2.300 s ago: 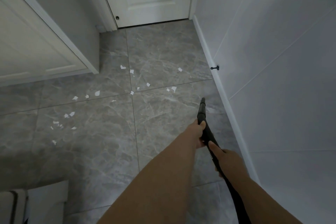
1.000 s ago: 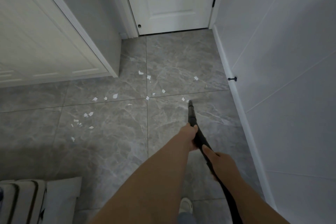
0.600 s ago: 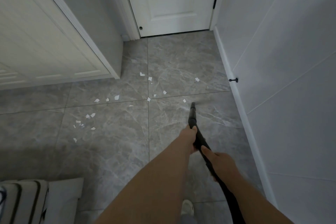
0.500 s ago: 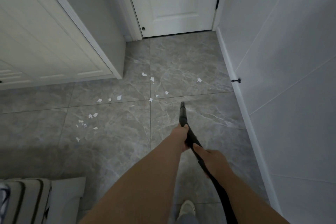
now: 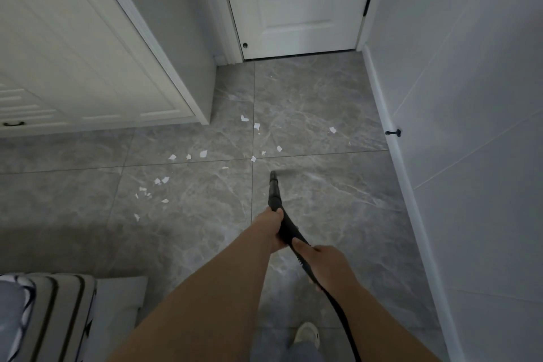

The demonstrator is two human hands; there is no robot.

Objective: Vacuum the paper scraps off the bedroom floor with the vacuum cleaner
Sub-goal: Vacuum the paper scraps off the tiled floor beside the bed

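Observation:
I hold a black vacuum hose with a narrow nozzle that points down at the grey tiled floor. My left hand grips the tube further forward, and my right hand grips it just behind, where the hose trails back. The nozzle tip sits just right of the tile joint, a short way below a small paper scrap. Several white paper scraps lie scattered ahead and to the left, with another cluster lower left and one scrap at the right.
A white closed door stands ahead. White wardrobe doors line the left. A white wall with a skirting board and a black door stop runs along the right. A striped cushion lies at the lower left. My shoe shows below.
The nozzle has swung left from the right-hand tile area toward the tile joint. The scraps that lay near its tip at the right of the joint are gone.

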